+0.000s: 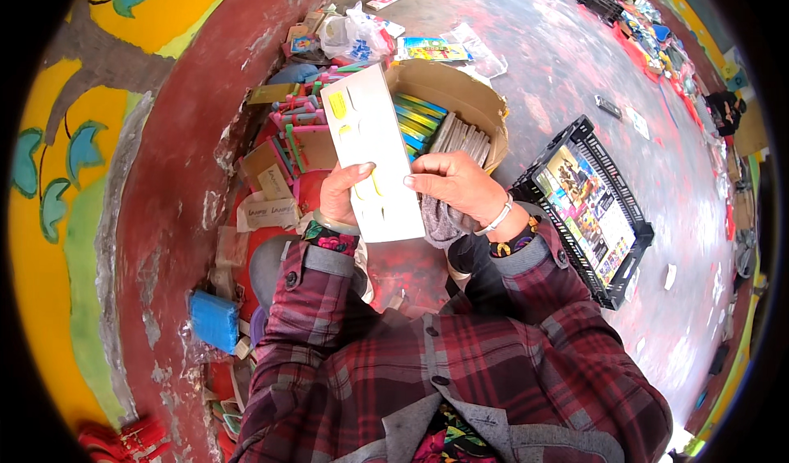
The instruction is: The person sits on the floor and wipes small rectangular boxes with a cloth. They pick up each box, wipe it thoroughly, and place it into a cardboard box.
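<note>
My left hand [341, 192] grips the left edge of a long flat white card box [380, 134], with the thumb on its face. Slots are cut in the box, and bright yellow shows through some of them. My right hand [464, 185] is closed on the opposite edge, thumb on top and fingers behind. The box tilts upright before me, above an open cardboard carton [493, 105]. Blue, green and yellow packs [417, 122] and a row of greyish packs [462, 136] stand inside the carton, partly hidden by the white box.
Colourful stationery [296, 126] is heaped along the red wall [177, 159] at left. A blue packet [214, 321] lies nearer me. A black crate [629, 286] holding printed sheets stands at right. A plastic bag [355, 35] lies beyond the heap. More goods [657, 48] line the far right wall.
</note>
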A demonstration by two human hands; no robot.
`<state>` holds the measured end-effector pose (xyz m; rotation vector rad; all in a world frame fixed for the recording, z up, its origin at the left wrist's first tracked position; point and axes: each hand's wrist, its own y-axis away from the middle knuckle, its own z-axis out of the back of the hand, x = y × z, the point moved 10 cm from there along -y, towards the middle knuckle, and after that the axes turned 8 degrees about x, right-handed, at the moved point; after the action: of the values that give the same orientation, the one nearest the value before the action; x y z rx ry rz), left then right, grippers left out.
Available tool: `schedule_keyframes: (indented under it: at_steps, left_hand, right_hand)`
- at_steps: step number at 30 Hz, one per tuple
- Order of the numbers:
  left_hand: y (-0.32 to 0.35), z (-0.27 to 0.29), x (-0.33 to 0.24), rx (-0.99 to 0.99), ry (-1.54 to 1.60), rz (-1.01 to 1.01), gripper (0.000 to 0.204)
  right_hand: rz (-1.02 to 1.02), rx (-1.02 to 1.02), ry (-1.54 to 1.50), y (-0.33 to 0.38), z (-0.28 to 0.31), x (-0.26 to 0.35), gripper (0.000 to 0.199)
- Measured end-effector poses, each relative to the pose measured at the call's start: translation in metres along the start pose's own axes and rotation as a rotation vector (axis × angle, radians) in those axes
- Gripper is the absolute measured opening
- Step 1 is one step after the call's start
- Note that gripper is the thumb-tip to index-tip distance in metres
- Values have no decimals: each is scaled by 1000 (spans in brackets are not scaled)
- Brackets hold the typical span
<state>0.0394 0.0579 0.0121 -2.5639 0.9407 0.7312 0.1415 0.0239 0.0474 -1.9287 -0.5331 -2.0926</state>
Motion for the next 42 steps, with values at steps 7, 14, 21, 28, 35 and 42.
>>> schedule_keyframes:
  at_steps: [7,14,21,28,35,42]
  left_hand:
    - [-3,15,1,-80,-29,-28,45]
    - [-6,29,-3,-169,-102,-35,47]
    - [-2,-24,0,48,116,-70,77]
    - [-4,-26,-4,67,170,-66,86]
    - [2,-20,-14,-17,300,-108,82]
    - [5,2,12,-26,245,-92,72]
  right_hand:
    - [-12,-109,215,3,12,2,26]
    - [-52,-109,175,0,15,-12,24]
    - [-149,-50,-514,1,6,-36,24]
    - [-180,-95,-197,-1,22,-36,25]
    - [452,-587,-268,34,79,63,31]
    - [535,99,1097,21,-77,47,39]
